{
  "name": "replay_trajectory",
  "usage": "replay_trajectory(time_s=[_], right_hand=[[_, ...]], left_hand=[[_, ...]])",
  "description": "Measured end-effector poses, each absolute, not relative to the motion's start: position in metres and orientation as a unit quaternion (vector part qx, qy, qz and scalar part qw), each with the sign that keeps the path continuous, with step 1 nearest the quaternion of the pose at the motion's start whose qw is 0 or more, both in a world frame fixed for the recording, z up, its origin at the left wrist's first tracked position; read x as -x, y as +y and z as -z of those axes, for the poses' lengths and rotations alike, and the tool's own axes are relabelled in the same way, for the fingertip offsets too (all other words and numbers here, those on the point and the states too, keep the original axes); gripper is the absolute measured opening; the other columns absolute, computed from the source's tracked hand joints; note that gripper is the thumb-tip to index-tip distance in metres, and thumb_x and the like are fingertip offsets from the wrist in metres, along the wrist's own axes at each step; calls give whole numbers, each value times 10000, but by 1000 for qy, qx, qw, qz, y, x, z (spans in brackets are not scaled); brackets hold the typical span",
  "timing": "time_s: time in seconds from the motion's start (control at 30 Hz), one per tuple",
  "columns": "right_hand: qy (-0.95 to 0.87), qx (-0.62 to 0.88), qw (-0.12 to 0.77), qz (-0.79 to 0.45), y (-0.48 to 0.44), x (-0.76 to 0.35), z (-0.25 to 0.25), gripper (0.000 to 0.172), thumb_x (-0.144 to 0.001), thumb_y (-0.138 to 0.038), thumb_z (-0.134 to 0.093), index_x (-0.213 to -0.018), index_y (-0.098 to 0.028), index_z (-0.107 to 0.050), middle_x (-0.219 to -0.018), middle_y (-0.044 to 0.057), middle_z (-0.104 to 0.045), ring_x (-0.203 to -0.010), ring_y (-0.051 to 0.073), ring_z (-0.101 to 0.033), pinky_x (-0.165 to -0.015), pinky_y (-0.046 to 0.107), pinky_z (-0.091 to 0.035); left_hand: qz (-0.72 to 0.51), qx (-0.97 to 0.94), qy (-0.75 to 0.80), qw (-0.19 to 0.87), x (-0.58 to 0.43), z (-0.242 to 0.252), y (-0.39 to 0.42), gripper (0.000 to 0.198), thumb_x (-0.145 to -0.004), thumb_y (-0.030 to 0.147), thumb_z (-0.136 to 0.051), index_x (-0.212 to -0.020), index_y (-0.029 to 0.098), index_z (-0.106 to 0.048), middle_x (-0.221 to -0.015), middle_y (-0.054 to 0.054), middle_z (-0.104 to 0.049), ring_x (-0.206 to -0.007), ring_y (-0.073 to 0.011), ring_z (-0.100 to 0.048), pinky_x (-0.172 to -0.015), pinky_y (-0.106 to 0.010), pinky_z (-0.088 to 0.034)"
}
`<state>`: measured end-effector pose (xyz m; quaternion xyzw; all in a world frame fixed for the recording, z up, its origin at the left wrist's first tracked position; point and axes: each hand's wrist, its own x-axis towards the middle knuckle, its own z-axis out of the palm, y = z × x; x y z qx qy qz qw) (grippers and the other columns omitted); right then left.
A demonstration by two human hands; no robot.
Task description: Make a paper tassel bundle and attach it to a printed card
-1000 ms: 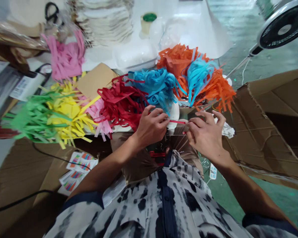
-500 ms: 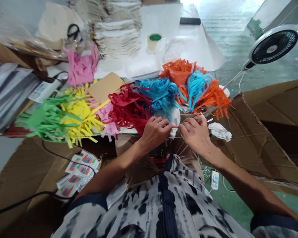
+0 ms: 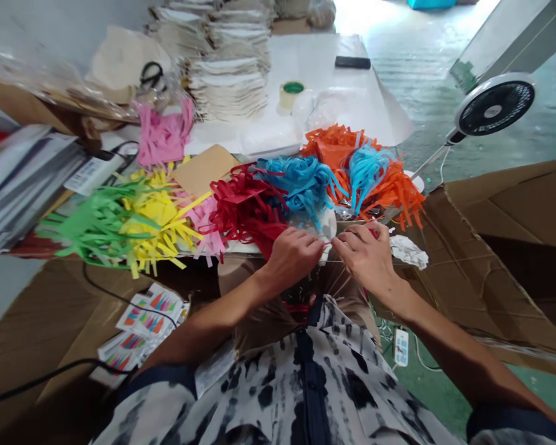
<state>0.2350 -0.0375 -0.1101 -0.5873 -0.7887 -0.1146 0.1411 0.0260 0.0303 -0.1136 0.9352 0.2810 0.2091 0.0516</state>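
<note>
Strip [image 3: 327,243], reddish, looks pinched by left hand [image 3: 295,253] and right hand [image 3: 367,253], both curled closed. Light, even tension should avoid tearing it.

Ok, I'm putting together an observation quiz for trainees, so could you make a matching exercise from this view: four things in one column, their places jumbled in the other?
Things
1. thin pink strip
2. green fringe
3. tape roll
4. crumpled white wad

Places
A. on the white surface, right of the cream stacks
B. just right of the right hand
C. between the right hand and the left hand
D. beside the yellow fringe

Right pairs: 1-C, 2-D, 3-A, 4-B
</note>
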Motion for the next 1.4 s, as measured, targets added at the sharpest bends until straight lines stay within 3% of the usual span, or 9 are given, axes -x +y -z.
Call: replay_trajectory(time_s=[0.2,0.37,0.57,0.7,0.87,1.13,1.2,1.33,1.4], right_hand=[[-790,495,226,283,-48,-244,95,166,-1044,-213,-669,-1119,-349,-728,-1020,-86,-823,-1034,155,-710,-1034,431,-369],[-770,462,315,307,-49,-243,80,162,-997,-217,-742,-1128,-313,-741,-961,-66,-841,-941,174,-742,-991,439,-407],[-711,550,422,118,-40,-228,71,35,-977,-248,-761,-972,-276,-782,-903,-26,-835,-903,211,-759,-877,411,-453],[-615,580,514,-147,-28,-221,65,161,-954,-319,-769,-809,-251,-780,-806,-13,-788,-742,177,-696,-716,339,-478],[-557,558,562,-250,-12,-224,49,192,-926,-359,-780,-780,-235,-771,-803,-2,-759,-754,166,-664,-703,310,-467],[-610,526,504,-311,-1,-224,39,254,-930,-392,-778,-1136,-249,-735,-1007,10,-752,-866,173,-662,-783,318,-507],[-677,499,422,-337,-7,-224,45,176,-1004,-367,-673,-1071,-219,-741,-962,12,-750,-829,163,-646,-764,310,-500],[-782,387,185,-451,-18,-239,54,266,-1037,-361,-611,-919,-195,-782,-830,18,-752,-720,152,-644,-689,293,-504],[-762,432,210,-435,-17,-249,53,254,-1022,-407,-642,-1003,-215,-807,-924,37,-791,-800,174,-702,-721,297,-538]], left_hand=[[-198,-683,368,599,-20,82,29,415,-978,551,-696,-916,167,-840,-706,-26,-728,-578,-108,-570,-551,-253,-376],[-162,-466,330,805,-21,74,28,427,-751,531,-921,-912,148,-822,-773,-37,-741,-584,-76,-590,-537,-203,-418],[-212,-445,311,812,-33,75,29,370,-706,471,-959,-831,165,-793,-791,-29,-754,-665,-101,-650,-661,-235,-512],[-308,-514,293,745,-42,66,39,304,-714,445,-959,-741,189,-799,-902,-36,-775,-814,-127,-677,-791,-261,-537],[-345,-519,273,733,-51,60,54,314,-691,481,-977,-767,220,-820,-814,-18,-758,-745,-126,-654,-774,-294,-537],[-474,-530,232,664,-51,37,78,225,-771,371,-952,-795,212,-795,-840,-4,-754,-791,-114,-695,-780,-265,-561],[-529,-501,210,652,-45,29,90,228,-774,351,-950,-806,213,-771,-874,4,-758,-828,-116,-721,-813,-262,-580],[-559,-460,205,658,-30,24,106,249,-790,363,-934,-817,215,-736,-866,9,-758,-807,-120,-734,-790,-261,-598],[-532,-486,218,658,-27,27,104,227,-803,354,-924,-793,211,-748,-840,-3,-754,-784,-120,-722,-780,-268,-591]])
